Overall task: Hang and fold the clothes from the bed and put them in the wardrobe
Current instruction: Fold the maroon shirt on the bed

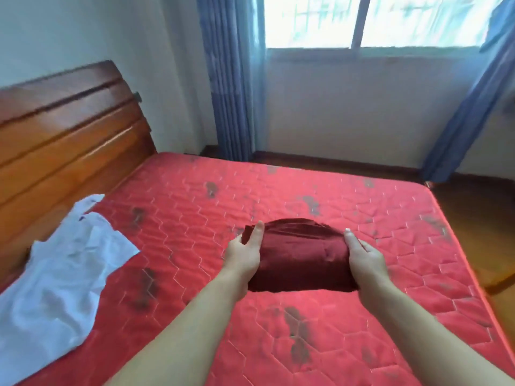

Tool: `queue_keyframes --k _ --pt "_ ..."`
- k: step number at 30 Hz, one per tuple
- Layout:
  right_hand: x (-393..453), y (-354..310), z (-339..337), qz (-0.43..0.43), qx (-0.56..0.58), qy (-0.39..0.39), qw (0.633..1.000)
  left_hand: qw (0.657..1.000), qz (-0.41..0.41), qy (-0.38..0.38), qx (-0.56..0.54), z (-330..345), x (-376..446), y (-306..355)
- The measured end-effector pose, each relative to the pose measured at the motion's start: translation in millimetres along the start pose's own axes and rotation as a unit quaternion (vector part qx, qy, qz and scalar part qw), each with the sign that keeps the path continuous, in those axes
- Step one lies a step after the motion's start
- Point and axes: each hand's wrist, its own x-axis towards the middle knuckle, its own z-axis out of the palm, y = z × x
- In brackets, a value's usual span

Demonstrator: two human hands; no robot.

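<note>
A folded dark red garment (299,254) is held between both hands just above the red quilted mattress (362,316), near its middle. My left hand (245,253) grips its left edge, thumb on top. Along the right edge my right hand (365,259) grips the same way. A crumpled white garment (61,282) lies unfolded on the mattress at the left, close to the headboard. No wardrobe is in view.
A wooden headboard (64,132) stands at the left. Blue curtains (231,79) frame a window (362,20) on the far wall. Wooden floor (479,218) runs past the bed's far and right sides.
</note>
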Motion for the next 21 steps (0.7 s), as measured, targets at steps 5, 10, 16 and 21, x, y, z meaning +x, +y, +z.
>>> queue_keyframes --k 5,10,16,21 --pt "-81.5 -60.7 39.6 -0.058 0.007 -0.138 0.989 0.993 0.056 0.101 -0.017 -84.0 -105.2 46.2" --pt "-189.4 -83.8 81.1 -0.107 0.007 -0.277 0.955 0.964 0.100 0.246 0.002 -166.3 -229.0 49.2" --pt "-309.5 -72.3 139.6 -0.127 -0.026 -0.416 0.900 0.920 0.084 0.380 -0.039 -265.7 -344.6 11.6" --pt "-446.4 -84.4 188.9 -0.183 -0.041 -0.529 0.828 0.868 0.109 0.479 -0.068 -346.9 -452.4 -14.6"
